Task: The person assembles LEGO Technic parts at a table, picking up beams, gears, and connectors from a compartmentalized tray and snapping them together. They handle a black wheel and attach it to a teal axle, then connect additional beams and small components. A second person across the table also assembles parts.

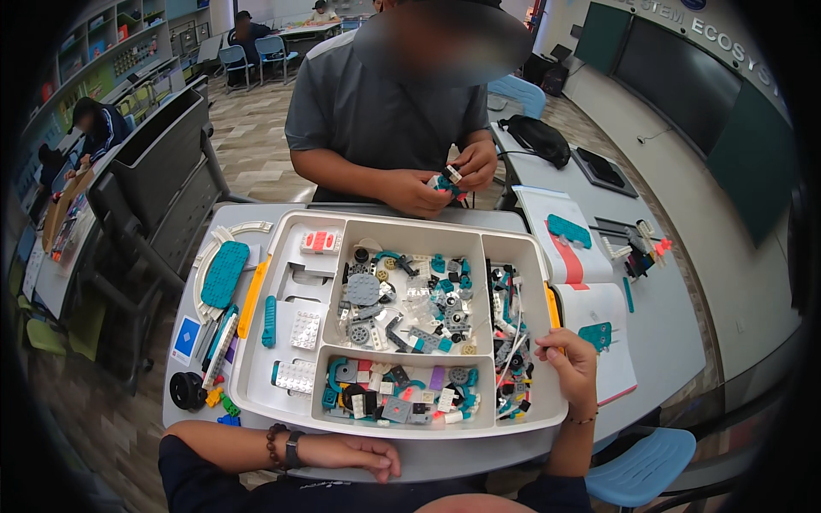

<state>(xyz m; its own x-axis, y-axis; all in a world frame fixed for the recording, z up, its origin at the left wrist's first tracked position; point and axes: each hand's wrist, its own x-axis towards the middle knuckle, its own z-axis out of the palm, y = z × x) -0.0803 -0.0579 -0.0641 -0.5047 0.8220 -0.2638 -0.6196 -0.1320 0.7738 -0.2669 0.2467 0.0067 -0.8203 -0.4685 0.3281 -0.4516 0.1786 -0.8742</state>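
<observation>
Tray between two pairs of hands

Tray on grey table, right in front of body, with bricks loose in three compartments: large one in middle, shallow one nearest, narrow one at right. In flat left section, white-and-red block at top, teal piece and white blocks lower down.

Left hand lying just below near wall, palm side turned down, fingers slack, half-curled and close together. Right hand raised at right rim, beside yellow handle, fingers bent inward toward thumb; cannot tell about any pinch on rim or small part.

Across table, co-worker's two hands around small build in teal, white and black, fingers closed on both sides.

Left of tray, teal plate over white curved pieces, then blue card, black wheels and small coloured bits. At right, open booklet with teal shapes on pages; farther out, another build. Behind, black bag and laptop.
</observation>
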